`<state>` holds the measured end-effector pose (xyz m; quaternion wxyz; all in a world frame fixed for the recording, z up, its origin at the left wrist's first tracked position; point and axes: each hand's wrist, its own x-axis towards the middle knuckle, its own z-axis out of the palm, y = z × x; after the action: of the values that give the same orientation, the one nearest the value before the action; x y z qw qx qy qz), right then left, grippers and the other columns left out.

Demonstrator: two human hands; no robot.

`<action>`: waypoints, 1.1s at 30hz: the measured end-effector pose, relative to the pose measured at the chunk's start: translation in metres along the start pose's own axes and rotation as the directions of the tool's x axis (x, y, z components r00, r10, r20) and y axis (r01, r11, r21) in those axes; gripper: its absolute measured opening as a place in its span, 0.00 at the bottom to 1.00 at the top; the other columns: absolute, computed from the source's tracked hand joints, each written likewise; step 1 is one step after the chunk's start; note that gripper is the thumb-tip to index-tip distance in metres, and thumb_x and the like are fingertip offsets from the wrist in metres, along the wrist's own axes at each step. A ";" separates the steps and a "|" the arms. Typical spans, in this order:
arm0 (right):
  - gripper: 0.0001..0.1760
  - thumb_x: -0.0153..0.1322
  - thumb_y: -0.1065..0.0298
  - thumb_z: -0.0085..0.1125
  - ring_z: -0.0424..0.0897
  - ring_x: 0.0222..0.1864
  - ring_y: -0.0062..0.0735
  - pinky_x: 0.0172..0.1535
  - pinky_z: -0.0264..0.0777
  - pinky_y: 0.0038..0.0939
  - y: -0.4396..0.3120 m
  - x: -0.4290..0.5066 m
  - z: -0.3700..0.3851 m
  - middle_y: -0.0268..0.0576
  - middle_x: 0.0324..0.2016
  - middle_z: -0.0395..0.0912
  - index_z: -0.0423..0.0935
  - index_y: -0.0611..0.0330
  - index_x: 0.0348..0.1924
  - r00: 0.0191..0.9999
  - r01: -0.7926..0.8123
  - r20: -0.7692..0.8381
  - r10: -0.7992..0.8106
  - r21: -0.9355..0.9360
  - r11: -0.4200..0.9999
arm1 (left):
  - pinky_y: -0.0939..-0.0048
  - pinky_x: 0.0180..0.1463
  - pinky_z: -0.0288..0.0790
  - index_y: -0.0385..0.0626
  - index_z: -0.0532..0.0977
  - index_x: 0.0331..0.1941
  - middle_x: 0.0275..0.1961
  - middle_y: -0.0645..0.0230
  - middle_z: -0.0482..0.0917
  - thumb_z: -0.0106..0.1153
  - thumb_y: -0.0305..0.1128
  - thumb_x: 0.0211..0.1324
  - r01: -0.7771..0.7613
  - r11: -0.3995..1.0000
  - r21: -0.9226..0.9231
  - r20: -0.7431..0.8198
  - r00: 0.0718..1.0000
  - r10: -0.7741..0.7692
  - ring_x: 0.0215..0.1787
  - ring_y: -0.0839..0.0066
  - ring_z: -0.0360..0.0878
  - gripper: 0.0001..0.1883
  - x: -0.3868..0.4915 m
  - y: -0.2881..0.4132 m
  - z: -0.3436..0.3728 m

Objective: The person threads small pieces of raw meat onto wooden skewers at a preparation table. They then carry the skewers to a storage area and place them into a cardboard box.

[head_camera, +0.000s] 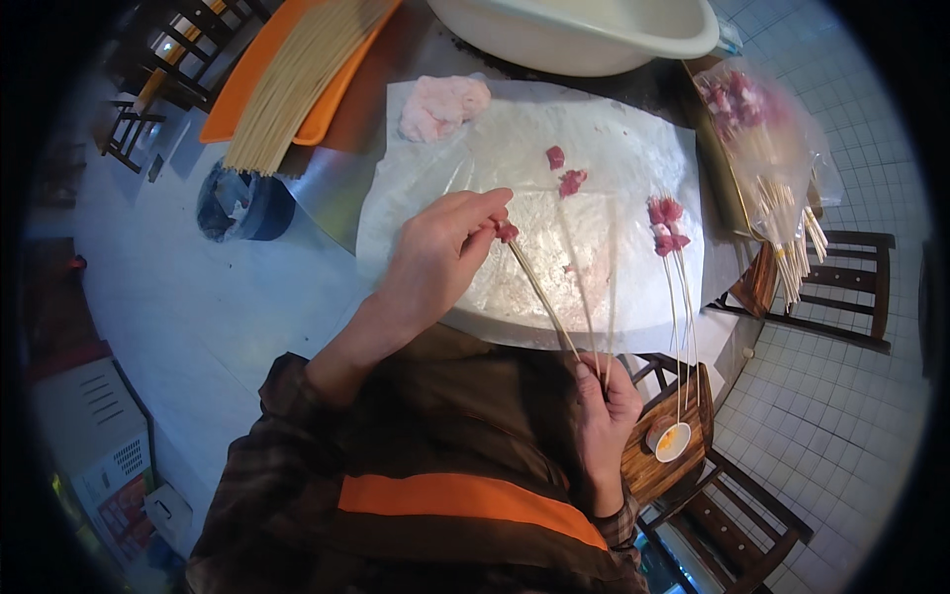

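Observation:
My left hand (pixel 445 249) pinches a small piece of raw meat (pixel 506 232) at the tip of a thin wooden skewer (pixel 542 288). Below and to the right, my right hand (pixel 608 401) holds the lower end of this skewer together with a few others, which fan out over the sheet and look blurred. Two loose meat pieces (pixel 572 183) lie beyond the hands on the white sheet (pixel 631 126). Several skewers with meat (pixel 666 223) rest side by side at the sheet's right. A pale pink lump, perhaps fat (pixel 444 106), sits at its far left corner.
An orange tray (pixel 223 111) at the far left holds many bare skewers (pixel 297 82). A large white basin (pixel 579 33) stands beyond the sheet. On the right is a plastic bag of skewered meat (pixel 749 119). A lined bin (pixel 263 208), wooden chairs (pixel 853 286) and a small cup (pixel 672 442) are lower down.

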<state>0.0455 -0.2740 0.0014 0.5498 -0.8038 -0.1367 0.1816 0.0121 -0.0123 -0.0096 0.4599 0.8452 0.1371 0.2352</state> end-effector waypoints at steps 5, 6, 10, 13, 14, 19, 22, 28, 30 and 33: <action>0.06 0.76 0.76 0.60 0.65 0.26 0.10 0.29 0.57 0.16 0.000 0.000 -0.009 0.25 0.26 0.74 0.83 0.68 0.43 0.995 -0.067 -0.058 0.080 0.192 0.979 | 0.71 0.38 0.76 0.35 0.79 0.50 0.43 0.60 0.82 0.59 0.16 0.58 0.023 0.995 -0.097 -0.140 0.990 -0.036 0.37 0.70 0.82 0.15 0.003 -0.001 -0.008; 0.06 0.76 0.76 0.60 0.64 0.25 0.10 0.28 0.56 0.16 0.000 -0.001 -0.011 0.25 0.26 0.74 0.82 0.68 0.43 0.994 -0.080 -0.058 0.094 0.205 0.975 | 0.71 0.37 0.76 0.35 0.79 0.50 0.43 0.60 0.82 0.59 0.16 0.58 0.020 0.993 -0.113 -0.165 0.985 -0.038 0.37 0.70 0.81 0.15 0.005 -0.002 -0.012; 0.06 0.76 0.74 0.60 0.62 0.24 0.09 0.26 0.54 0.17 0.003 -0.002 -0.015 0.25 0.25 0.73 0.82 0.68 0.44 0.992 -0.089 -0.067 0.108 0.236 0.968 | 0.74 0.50 0.75 0.36 0.78 0.53 0.45 0.61 0.82 0.61 0.19 0.60 0.062 0.994 0.087 -0.257 0.966 -0.038 0.42 0.73 0.81 0.16 0.024 -0.006 -0.038; 0.06 0.76 0.74 0.60 0.62 0.24 0.09 0.26 0.53 0.17 0.004 -0.003 -0.015 0.25 0.25 0.72 0.82 0.67 0.43 0.992 -0.077 -0.078 0.097 0.224 0.972 | 0.71 0.51 0.75 0.38 0.80 0.52 0.43 0.60 0.83 0.63 0.21 0.59 -0.073 0.960 0.272 -0.238 0.961 0.141 0.43 0.68 0.81 0.15 0.051 -0.011 -0.050; 0.06 0.76 0.74 0.60 0.62 0.24 0.09 0.26 0.53 0.17 0.004 -0.003 -0.015 0.25 0.25 0.72 0.82 0.67 0.43 0.992 -0.069 -0.085 0.089 0.216 0.974 | 0.70 0.50 0.75 0.38 0.80 0.51 0.44 0.59 0.83 0.64 0.22 0.59 -0.108 0.939 0.325 -0.219 0.958 0.186 0.44 0.66 0.81 0.15 0.060 -0.012 -0.051; 0.06 0.76 0.74 0.60 0.63 0.25 0.10 0.28 0.55 0.17 0.002 -0.003 -0.015 0.25 0.25 0.72 0.82 0.68 0.42 0.995 -0.030 -0.089 0.048 0.188 0.982 | 0.60 0.51 0.75 0.41 0.80 0.44 0.42 0.61 0.83 0.63 0.23 0.52 -0.111 0.849 0.517 -0.146 0.966 0.215 0.47 0.59 0.79 0.13 0.081 -0.018 -0.041; 0.06 0.76 0.75 0.60 0.64 0.27 0.11 0.29 0.57 0.18 0.001 -0.003 -0.016 0.26 0.25 0.73 0.82 0.69 0.42 0.994 -0.043 -0.092 0.057 0.148 0.988 | 0.60 0.50 0.76 0.42 0.80 0.42 0.40 0.62 0.83 0.62 0.22 0.51 -0.148 0.784 0.603 -0.143 0.947 0.288 0.46 0.59 0.79 0.12 0.082 -0.020 -0.036; 0.06 0.76 0.75 0.60 0.66 0.28 0.12 0.31 0.59 0.18 0.002 -0.001 -0.016 0.27 0.27 0.75 0.81 0.70 0.41 0.996 -0.004 -0.084 0.014 0.123 0.992 | 0.59 0.49 0.77 0.41 0.81 0.46 0.42 0.60 0.84 0.61 0.24 0.52 -0.134 0.724 0.676 -0.141 0.942 0.306 0.45 0.57 0.80 0.15 0.085 -0.024 -0.029; 0.05 0.76 0.75 0.60 0.66 0.29 0.12 0.31 0.59 0.18 0.003 -0.002 -0.016 0.27 0.27 0.75 0.81 0.70 0.41 0.996 0.002 -0.090 0.010 0.133 0.991 | 0.61 0.49 0.77 0.40 0.81 0.47 0.43 0.59 0.84 0.61 0.23 0.52 -0.145 0.720 0.678 -0.150 0.932 0.329 0.44 0.58 0.81 0.16 0.085 -0.026 -0.028; 0.05 0.76 0.75 0.60 0.66 0.28 0.11 0.31 0.59 0.17 0.003 -0.003 -0.017 0.27 0.27 0.76 0.81 0.70 0.41 0.995 -0.011 -0.092 0.026 0.166 0.986 | 0.67 0.50 0.78 0.39 0.80 0.50 0.42 0.60 0.85 0.60 0.23 0.54 -0.066 0.806 0.588 -0.192 0.957 0.219 0.43 0.65 0.83 0.17 0.087 -0.028 -0.033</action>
<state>0.0500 -0.2904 0.0044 0.6188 -0.7642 -0.0877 0.1595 0.0684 0.0648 0.0061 0.1427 0.9156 0.1944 0.3218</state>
